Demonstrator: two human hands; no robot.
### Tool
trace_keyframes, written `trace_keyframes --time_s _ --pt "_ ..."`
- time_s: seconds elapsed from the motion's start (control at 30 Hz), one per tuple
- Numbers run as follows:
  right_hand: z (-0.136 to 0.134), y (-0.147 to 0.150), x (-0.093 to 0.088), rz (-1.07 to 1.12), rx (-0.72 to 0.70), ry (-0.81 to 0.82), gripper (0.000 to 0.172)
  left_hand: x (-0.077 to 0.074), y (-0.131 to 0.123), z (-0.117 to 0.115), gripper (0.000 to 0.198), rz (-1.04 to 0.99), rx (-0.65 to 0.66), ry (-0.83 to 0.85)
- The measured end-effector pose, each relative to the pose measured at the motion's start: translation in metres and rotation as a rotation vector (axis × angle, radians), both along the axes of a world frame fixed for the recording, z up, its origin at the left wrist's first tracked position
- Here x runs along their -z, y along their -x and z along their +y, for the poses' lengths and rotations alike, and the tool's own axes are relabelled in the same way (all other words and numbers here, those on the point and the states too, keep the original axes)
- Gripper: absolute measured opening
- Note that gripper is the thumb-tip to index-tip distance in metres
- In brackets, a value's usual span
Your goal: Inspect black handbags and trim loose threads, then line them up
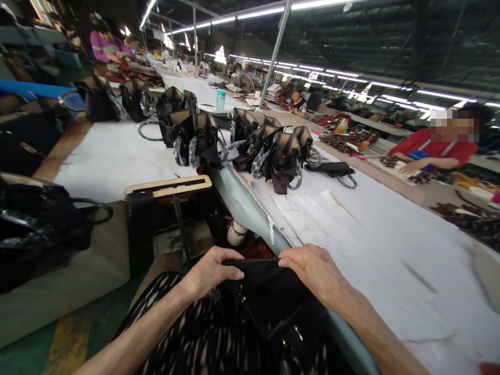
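A black handbag [269, 291] with gold-coloured fittings rests on my lap, its top edge drawn out straight between my hands. My left hand [213, 273] pinches that edge between thumb and fingers at the left end. At the other end, my right hand [308, 263] grips the same edge, its thumb largely hidden. The lower part of the bag blends into my dark patterned clothing, so its outline there is hard to make out.
Several black bags with plastic-wrapped handles [283, 161] stand on the white-covered table [371, 250]. A narrow wooden-topped stand [172, 186] is ahead on the left. More bags [42, 213] lie at far left. A co-worker in red [441, 148] sits across the table.
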State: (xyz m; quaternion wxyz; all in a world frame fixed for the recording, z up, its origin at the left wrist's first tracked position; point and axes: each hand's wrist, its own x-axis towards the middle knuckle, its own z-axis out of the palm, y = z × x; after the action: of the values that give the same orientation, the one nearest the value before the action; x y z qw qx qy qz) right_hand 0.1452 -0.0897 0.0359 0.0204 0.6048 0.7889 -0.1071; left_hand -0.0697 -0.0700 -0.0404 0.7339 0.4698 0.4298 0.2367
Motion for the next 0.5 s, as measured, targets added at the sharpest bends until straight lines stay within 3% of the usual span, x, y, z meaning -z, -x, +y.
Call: trace_keyframes --time_s 0.23,0.5 --pt "0.0 -0.005 0.006 0.075 -0.03 0.02 0.031 0.003 0.013 -0.003 0.034 -0.052 0.054 -0.052" --pt "-0.001 0.0 0.002 0.157 0.007 0.113 0.03 0.001 0.005 -0.007 0.045 0.042 0.128 -0.207"
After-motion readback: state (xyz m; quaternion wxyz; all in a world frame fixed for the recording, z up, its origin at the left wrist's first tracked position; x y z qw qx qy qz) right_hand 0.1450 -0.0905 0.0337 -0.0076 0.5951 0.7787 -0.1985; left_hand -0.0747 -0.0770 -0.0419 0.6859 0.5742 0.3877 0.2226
